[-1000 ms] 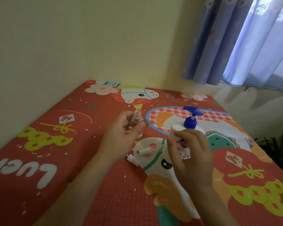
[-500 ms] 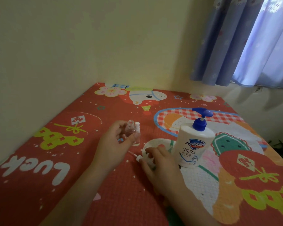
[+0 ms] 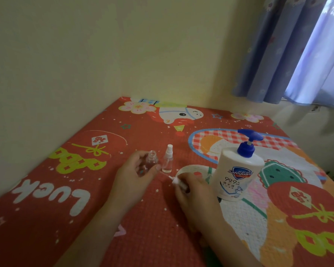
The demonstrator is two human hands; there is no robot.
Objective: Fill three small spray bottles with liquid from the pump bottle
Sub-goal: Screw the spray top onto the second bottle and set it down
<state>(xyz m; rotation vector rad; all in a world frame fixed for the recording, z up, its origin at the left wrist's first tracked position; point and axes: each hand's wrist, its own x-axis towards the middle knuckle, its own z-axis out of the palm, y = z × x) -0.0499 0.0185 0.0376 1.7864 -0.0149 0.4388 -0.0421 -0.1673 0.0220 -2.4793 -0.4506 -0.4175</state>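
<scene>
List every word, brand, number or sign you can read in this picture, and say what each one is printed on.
"Safeguard": blue shield logo on the white pump bottle.
"99.9": large digits under the logo on the same bottle.
Small lines of characters below "99.9": too small to read.
"Luck": white letters on the red printed mat, upside down from this view.
White diamond signs on the mat, one far left and one near right, each bear a red character: blurred.

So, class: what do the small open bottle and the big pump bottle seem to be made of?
Small open bottle: clear, glossy, likely plastic; the fingers behind it show through. Pump bottle: opaque white plastic with a soft sheen and a printed label, and a blue plastic pump head.
</scene>
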